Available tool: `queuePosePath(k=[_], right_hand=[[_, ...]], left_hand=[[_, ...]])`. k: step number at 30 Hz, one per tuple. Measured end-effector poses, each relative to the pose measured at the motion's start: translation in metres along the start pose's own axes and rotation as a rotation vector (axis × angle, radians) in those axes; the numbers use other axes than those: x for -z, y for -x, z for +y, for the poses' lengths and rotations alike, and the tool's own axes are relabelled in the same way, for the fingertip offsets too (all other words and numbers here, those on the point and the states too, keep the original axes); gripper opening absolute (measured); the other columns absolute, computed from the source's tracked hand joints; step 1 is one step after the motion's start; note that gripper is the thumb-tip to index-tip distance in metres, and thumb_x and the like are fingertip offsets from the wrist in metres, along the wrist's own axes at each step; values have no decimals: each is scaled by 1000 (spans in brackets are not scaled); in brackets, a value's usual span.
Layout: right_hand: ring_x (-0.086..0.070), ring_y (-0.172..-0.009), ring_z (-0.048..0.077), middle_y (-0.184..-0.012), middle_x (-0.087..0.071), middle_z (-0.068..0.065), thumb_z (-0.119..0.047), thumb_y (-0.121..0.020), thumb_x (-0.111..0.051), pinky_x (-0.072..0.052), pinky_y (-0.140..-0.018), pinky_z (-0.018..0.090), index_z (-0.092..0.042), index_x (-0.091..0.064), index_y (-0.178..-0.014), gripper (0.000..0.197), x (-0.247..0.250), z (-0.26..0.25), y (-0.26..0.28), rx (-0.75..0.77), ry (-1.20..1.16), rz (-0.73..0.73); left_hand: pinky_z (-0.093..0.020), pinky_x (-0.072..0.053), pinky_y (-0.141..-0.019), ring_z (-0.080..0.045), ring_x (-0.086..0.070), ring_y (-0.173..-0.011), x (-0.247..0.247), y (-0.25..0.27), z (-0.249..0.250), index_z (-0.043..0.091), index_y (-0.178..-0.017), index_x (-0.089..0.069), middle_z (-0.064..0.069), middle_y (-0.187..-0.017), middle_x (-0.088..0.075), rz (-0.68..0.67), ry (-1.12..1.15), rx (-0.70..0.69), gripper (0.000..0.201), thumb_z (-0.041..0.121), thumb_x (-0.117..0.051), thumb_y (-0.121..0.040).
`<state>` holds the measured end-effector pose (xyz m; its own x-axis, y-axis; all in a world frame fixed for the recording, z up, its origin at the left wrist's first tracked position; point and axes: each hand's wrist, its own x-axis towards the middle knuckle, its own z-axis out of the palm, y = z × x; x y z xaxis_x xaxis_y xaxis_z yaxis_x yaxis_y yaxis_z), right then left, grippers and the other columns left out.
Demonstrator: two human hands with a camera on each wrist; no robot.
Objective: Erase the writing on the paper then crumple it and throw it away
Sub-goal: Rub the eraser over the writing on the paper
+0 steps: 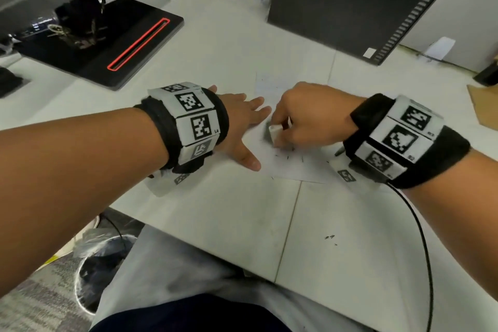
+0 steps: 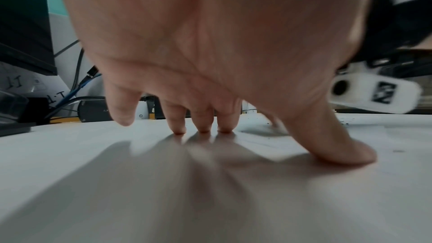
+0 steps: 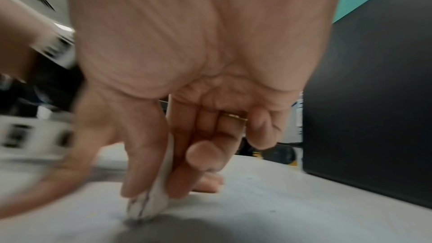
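Observation:
A white sheet of paper (image 1: 296, 167) lies on the white desk (image 1: 215, 207) in front of me. My left hand (image 1: 242, 118) lies flat, fingers spread, with fingertips (image 2: 178, 129) and thumb pressing the paper's left edge. My right hand (image 1: 304, 118) pinches a white eraser (image 1: 275, 134) between thumb and fingers, its smudged tip (image 3: 142, 208) touching the paper. Dark eraser crumbs (image 1: 291, 156) lie scattered on the sheet near the hand. In the right wrist view the hand is blurred by motion.
A black monitor base with a red-rimmed slot (image 1: 140, 43) stands at the back left. A black computer tower (image 1: 350, 0) stands at the back right. A waste bin with a plastic liner (image 1: 99, 259) sits on the floor under the desk's left edge.

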<state>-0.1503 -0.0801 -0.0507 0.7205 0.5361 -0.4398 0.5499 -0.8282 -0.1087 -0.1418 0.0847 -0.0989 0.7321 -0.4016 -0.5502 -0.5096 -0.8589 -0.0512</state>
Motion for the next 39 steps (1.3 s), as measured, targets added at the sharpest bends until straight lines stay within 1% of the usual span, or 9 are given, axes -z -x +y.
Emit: queuePosePath(k=[4,11,16,20,28,31,33,36,39], right_hand=[[-69,-73,25,-76,-74,6,-32,-89,-67,-61,-72,43,-14,-76,-81,22,3,8,-8,-50,-14,48],[-63,-70,15,-77,-72,1,-36,-91,-67,-52,-63,25,-20,-77,-84,20,-13,-2,21,43,-96,-112],[-69,-80,21,-83,-76,1,-33,-88,-73,-61,-78,39,-18,-82,-94,18,8,23,-20,-124,-104,144],[-69,-76,25,-79,-76,7,-36,-89,-68,-61,-75,42,-11,-79,-89,27,-2,16,-9,-56,-32,107],[-65,-75,6,-78,-74,-7,-34,-89,-72,-55,-68,19,-23,-79,-89,13,-5,10,12,-19,-84,-93],[-69,-81,15,-82,-77,-4,-37,-87,-76,-60,-78,35,-23,-82,-93,16,13,25,-23,-95,-109,96],[-67,-80,17,-80,-75,-4,-37,-86,-78,-57,-72,33,-22,-82,-94,17,23,34,-39,-137,-111,165],[-63,-70,15,-70,-69,-7,-35,-87,-76,-50,-62,28,-17,-80,-87,18,26,39,-48,-160,-73,167],[-68,-77,20,-82,-76,1,-35,-90,-69,-60,-74,41,-16,-80,-91,22,11,29,-28,-86,-17,82]], left_hand=[[-64,-8,-115,-20,3,-150,3,1,2,36,-152,18,12,-161,18,-16,-5,10,122,88,-49,-65],[-63,-7,-116,-18,4,-150,0,0,1,34,-152,15,14,-160,19,-8,7,6,122,88,-50,-65],[-65,-8,-115,-21,4,-150,1,0,2,32,-152,16,12,-161,18,-8,-3,5,122,88,-49,-65],[-64,-7,-115,-19,4,-150,2,0,2,33,-152,17,12,-160,19,-17,-9,10,122,88,-48,-66],[-63,-5,-115,-19,7,-150,-1,0,0,35,-151,17,14,-160,20,-8,15,-6,123,90,-49,-64],[-65,-7,-114,-20,5,-150,-1,0,1,34,-152,17,12,-160,18,5,9,-13,123,90,-49,-64],[-64,-6,-115,-20,6,-150,0,0,1,34,-152,17,12,-160,18,-2,13,-11,123,90,-49,-64],[-64,-5,-115,-19,6,-150,-2,0,0,34,-152,17,13,-160,18,1,11,-12,123,91,-47,-64],[-63,-4,-115,-20,5,-150,-3,-2,-1,35,-151,18,12,-161,18,10,15,-19,122,91,-47,-64]])
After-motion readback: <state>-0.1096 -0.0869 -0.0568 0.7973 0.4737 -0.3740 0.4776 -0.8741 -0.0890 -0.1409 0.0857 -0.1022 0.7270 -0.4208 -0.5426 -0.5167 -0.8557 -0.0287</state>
